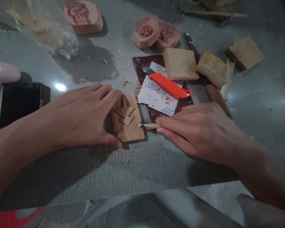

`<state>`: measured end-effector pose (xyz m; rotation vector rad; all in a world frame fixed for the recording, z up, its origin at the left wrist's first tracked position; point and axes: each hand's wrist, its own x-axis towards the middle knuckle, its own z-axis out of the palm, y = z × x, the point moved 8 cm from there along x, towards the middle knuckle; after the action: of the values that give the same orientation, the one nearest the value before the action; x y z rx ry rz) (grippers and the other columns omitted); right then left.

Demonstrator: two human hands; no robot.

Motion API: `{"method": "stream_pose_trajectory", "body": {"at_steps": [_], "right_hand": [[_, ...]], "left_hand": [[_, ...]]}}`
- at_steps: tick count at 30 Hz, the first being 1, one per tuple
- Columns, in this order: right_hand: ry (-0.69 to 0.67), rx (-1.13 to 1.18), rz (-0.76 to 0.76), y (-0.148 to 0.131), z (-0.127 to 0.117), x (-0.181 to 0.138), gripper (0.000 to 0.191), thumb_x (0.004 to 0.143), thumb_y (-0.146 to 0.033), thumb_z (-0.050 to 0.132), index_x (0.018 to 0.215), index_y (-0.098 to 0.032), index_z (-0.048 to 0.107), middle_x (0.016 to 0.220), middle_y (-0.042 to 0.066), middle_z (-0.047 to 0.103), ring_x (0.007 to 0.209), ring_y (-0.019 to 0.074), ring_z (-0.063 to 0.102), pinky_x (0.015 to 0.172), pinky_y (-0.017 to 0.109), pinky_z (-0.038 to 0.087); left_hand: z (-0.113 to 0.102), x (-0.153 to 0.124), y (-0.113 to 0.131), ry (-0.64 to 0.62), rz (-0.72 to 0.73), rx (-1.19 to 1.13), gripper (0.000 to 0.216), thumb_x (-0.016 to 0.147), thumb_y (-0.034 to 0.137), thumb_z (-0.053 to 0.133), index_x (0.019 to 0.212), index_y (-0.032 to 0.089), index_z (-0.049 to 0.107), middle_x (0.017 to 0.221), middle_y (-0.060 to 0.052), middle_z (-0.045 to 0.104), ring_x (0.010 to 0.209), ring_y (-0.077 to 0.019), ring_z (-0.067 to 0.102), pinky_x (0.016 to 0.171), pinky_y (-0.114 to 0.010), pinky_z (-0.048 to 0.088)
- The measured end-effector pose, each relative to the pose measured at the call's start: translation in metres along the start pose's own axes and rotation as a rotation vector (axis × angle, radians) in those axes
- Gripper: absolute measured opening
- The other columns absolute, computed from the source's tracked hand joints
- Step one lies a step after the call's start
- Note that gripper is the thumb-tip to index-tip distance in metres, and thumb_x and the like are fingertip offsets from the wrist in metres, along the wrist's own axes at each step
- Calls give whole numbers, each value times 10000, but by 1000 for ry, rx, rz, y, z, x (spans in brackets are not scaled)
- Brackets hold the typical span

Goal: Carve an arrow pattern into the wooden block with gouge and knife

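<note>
Pale wooden block [131, 132], rectangular and carved with a jagged arrow, is grasped by the left hand [91, 115] near the front edge of the grey textured desk [156, 171]; a slim wood-handled, metal-tipped carving tool [150, 126] is gripped in the right hand [194, 131]. Carving seems in hand; careful tip placement is probably called for. Tip contact cannot be told; the handle's end is hidden.

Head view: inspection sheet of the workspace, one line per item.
Surface: grey textured table, wood shavings scattered on it
Job's things: carved wooden block flat on the table; carving tool at its right edge, contact unclear
Clutter: orange cutter on abrasive sheet; plastic bag at upper left
Grips: left grip on the block; right grip around the tool's handle
Cables: nothing seen
Surroundings: red item beyond the near table edge, identity unclear
</note>
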<state>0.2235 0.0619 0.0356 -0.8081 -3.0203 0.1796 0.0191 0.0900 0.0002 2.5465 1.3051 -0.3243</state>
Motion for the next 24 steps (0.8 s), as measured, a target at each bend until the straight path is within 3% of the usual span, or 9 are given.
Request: {"method": "stream_pose_trajectory", "body": {"at_steps": [6,17,24], "right_hand": [[-1,78,57,1,1,0,363,1212,-267,525,909,-222,720,645,-23,574,557,153,448,611,360,225],[-4,55,23,7,5,3,492,1281,-410,447,962,-207,761,665,-10,566,596,168,502,630,359,262],[-47,135,137,7,6,0,440,1249,-369,483,916,-223,731,645,-19,546,583,168,486,632,361,253]], "left_hand": [[0,-1,-3,-8,-15,3,879,785,872,901,1282,226,571,1288,-151,727,1220,-458,766,1082,-564,631],[-2,0,-1,-17,-17,37,838,848,838,859,1316,207,568,1283,-162,729,1175,-447,771,1010,-547,640],[-3,-2,3,-26,-14,31,725,912,754,832,1294,202,558,1295,-163,728,1182,-428,761,1028,-530,613]]}}
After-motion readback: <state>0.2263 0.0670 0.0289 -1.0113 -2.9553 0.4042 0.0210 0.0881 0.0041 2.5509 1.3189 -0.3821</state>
